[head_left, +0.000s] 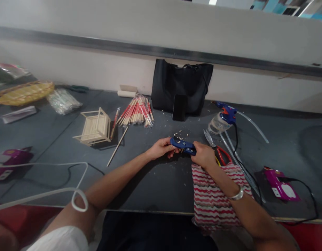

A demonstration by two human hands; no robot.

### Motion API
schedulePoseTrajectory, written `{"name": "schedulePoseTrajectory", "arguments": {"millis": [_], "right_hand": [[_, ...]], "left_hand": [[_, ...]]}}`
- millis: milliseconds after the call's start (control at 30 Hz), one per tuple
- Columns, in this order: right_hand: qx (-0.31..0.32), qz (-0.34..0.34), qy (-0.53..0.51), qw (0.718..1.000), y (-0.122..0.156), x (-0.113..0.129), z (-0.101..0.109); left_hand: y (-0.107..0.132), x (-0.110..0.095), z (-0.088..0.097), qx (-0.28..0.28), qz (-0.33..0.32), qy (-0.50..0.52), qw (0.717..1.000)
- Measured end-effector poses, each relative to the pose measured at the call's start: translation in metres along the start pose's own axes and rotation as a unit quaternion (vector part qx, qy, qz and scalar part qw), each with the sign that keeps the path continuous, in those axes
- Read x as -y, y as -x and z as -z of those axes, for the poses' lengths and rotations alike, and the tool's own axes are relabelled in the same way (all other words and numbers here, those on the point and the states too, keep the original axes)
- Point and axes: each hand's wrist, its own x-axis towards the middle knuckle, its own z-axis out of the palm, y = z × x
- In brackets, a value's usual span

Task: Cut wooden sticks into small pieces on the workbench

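Over the middle of the table, my right hand is wrapped round the handles of a blue hand cutter. My left hand is closed at the cutter's jaw end, with thumb and fingers pinched together; what they grip there is too small to make out. Small cut wooden bits lie scattered just beyond the tool. To the left, a small chair-like frame made of thin sticks stands near a loose chopstick. Packs of chopsticks in red-printed wrappers lie behind it.
A black bag stands against the wall, a phone leaning on it. At right are a blue glue gun on a jar, red-handled scissors, a striped cloth and a purple power socket. White cable loops at left.
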Motion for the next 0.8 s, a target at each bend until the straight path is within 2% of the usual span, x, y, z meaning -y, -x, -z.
{"name": "schedulePoseTrajectory", "arguments": {"millis": [267, 567, 700, 800], "right_hand": [[0.058, -0.035, 0.016, 0.998, -0.002, 0.005, 0.009], [0.059, -0.040, 0.029, 0.997, -0.002, 0.005, 0.008], [0.030, -0.029, 0.022, 0.999, -0.001, 0.000, 0.002], [-0.035, 0.000, 0.007, 0.999, -0.003, -0.006, -0.007]], "left_hand": [[0.000, 0.003, 0.007, 0.025, 0.006, 0.010, 1.000], [-0.003, 0.008, 0.006, 0.009, 0.004, -0.006, 1.000], [-0.002, 0.008, 0.006, 0.010, -0.006, -0.004, 1.000], [-0.001, 0.006, 0.006, 0.003, -0.009, -0.004, 1.000]]}}
